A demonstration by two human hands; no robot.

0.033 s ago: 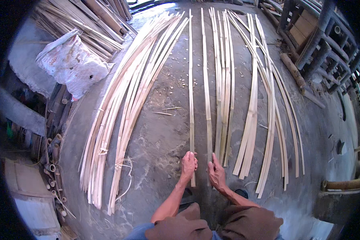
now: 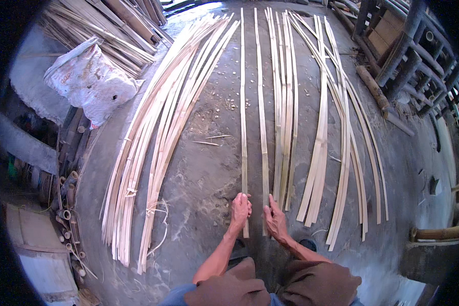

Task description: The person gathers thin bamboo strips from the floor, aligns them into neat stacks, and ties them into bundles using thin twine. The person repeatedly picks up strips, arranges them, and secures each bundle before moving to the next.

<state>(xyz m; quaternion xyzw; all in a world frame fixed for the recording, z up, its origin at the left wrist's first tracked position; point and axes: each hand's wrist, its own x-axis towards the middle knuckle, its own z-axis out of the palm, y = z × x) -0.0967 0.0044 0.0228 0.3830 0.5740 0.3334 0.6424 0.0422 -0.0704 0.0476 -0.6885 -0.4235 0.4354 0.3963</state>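
Two long, thin bamboo strips run away from me side by side across the floor. My left hand [image 2: 240, 210] is closed round the near part of the left bamboo strip [image 2: 243, 127], whose end sticks out below the fist. With the thumb on its near part, my right hand [image 2: 276, 220] grips the right bamboo strip [image 2: 261, 122]; the fingers beneath are partly hidden. Just right of it lies a narrow group of bamboo strips [image 2: 283, 102]. Farther right, more strips [image 2: 319, 168] lie crossed and fanned out.
A large bundle of pale strips [image 2: 137, 168], tied near its close end, lies to my left. Beyond it are a white sack [image 2: 94, 81] and stacked split bamboo [image 2: 107, 38]. Dark frames [image 2: 408, 56] and a bamboo pole [image 2: 372, 84] stand at right. Small chips [image 2: 217, 109] litter the floor.
The near part of the right bamboo strip has shifted very slightly left. Both hands keep their grip in almost the same place.
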